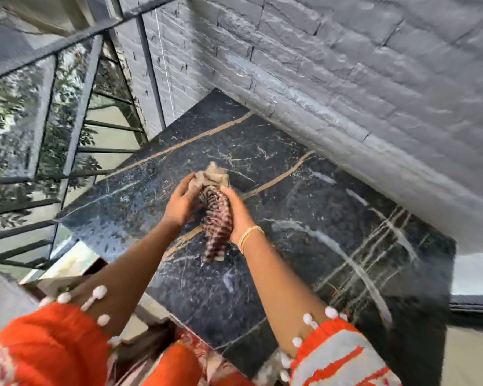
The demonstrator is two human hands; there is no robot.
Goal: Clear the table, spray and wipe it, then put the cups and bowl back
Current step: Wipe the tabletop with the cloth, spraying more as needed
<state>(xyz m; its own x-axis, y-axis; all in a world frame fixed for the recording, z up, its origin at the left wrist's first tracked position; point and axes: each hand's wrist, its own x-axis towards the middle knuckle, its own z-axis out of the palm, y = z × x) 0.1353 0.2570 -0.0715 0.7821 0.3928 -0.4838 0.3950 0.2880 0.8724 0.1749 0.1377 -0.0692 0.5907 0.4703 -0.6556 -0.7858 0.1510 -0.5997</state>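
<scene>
A black marble table (304, 218) with tan veins and white streaks fills the middle of the head view. Above its centre, both hands hold a bunched cloth (216, 218) with a dark red striped part and a beige part at its far end. My left hand (180, 203) grips the beige end from the left. My right hand (236, 211) grips the striped part from the right. The cloth hangs down toward me, blurred. No cups, bowl or spray bottle show in the frame.
A grey brick wall (332, 79) runs along the table's far and right sides. A dark metal railing (67, 135) with foliage behind it stands to the left. Pale floor (471, 358) shows at the lower right.
</scene>
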